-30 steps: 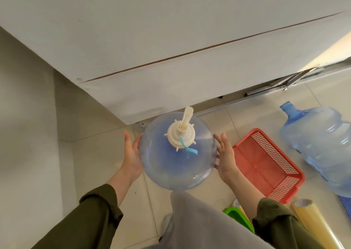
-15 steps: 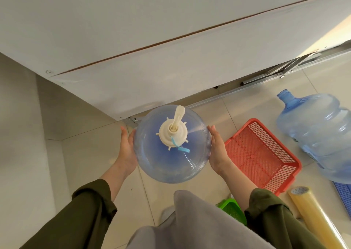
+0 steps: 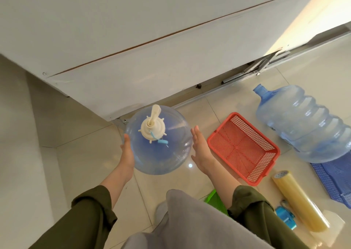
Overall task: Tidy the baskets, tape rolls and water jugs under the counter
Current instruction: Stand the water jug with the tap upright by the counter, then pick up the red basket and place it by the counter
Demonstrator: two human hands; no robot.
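Note:
A blue water jug (image 3: pixel 167 153) with a cream pump cap (image 3: pixel 152 126) stands upright on the floor at the counter's edge. My left hand (image 3: pixel 127 151) lies flat against its left side. My right hand (image 3: pixel 201 150) is open with straight fingers, a small gap away from the jug's right side. A second, capless blue jug (image 3: pixel 302 123) lies on its side at the right. A red basket (image 3: pixel 243 148) sits between the two jugs. A long yellowish tape roll (image 3: pixel 298 197) and a small blue tape roll (image 3: pixel 285 217) lie at the lower right.
The white counter (image 3: pixel 152 45) overhangs the floor, with a metal rail (image 3: pixel 247 77) under it. A blue basket (image 3: pixel 334 178) lies partly under the fallen jug. A green basket (image 3: pixel 216 199) peeks out beside my grey-clad knee. A wall stands at the left.
The jug now stands on the floor close to the counter's edge. My right hand has come off its side; my left hand still touches it.

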